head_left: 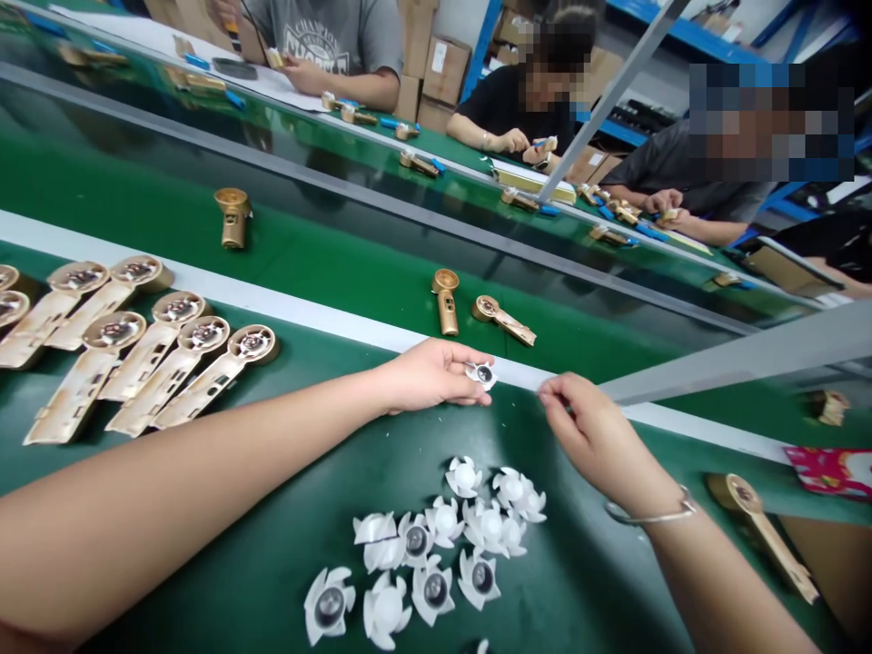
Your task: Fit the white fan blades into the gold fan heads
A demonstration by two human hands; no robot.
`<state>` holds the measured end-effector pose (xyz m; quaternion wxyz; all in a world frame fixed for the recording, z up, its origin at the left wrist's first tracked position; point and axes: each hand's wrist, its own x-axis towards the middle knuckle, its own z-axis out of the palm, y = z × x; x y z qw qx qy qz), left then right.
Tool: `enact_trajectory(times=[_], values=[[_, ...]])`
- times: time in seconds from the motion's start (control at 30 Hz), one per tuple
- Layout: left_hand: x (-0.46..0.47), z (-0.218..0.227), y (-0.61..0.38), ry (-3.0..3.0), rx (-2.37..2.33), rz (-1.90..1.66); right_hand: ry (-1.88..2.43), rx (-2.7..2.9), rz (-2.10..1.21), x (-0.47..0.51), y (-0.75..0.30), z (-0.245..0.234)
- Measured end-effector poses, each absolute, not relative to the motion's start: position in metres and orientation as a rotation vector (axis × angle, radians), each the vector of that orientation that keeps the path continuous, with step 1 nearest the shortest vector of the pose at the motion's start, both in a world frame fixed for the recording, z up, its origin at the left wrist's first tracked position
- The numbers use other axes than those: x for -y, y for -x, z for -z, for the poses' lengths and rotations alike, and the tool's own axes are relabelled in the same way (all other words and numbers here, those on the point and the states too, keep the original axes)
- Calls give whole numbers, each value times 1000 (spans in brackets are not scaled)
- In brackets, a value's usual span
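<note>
My left hand (429,377) holds a small white plastic impeller (481,373) between thumb and fingertips, just over the white strip at the belt's edge. My right hand (589,431) lies close by, its fingertips together and nothing visible between them. A silver bangle (650,513) circles my right wrist. Below my hands lies a loose heap of several white impellers (442,545) on the green conveyor belt (238,586). Several gold handheld-fan housings (183,363) lie in rows to the left of my left hand.
Gold fan parts (446,300) stand on a second green belt beyond the white strip. Across the far belt, co-workers' hands (514,141) work on small parts. A grey bar (736,359) crosses the right side, near a pink packet (835,472). Cardboard boxes (442,68) stand behind.
</note>
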<state>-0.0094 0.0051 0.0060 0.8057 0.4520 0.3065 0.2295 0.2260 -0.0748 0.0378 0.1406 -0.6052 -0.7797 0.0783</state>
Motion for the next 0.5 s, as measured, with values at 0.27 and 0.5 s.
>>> enact_trajectory(times=[0.27,0.5], values=[[-3,-4,10,-1097,-483,-548,1540,2025,-529,54,-169,-43],[-4,-2,10,-1106,-514,-537,1471,2102,-449,54,-178,-37]])
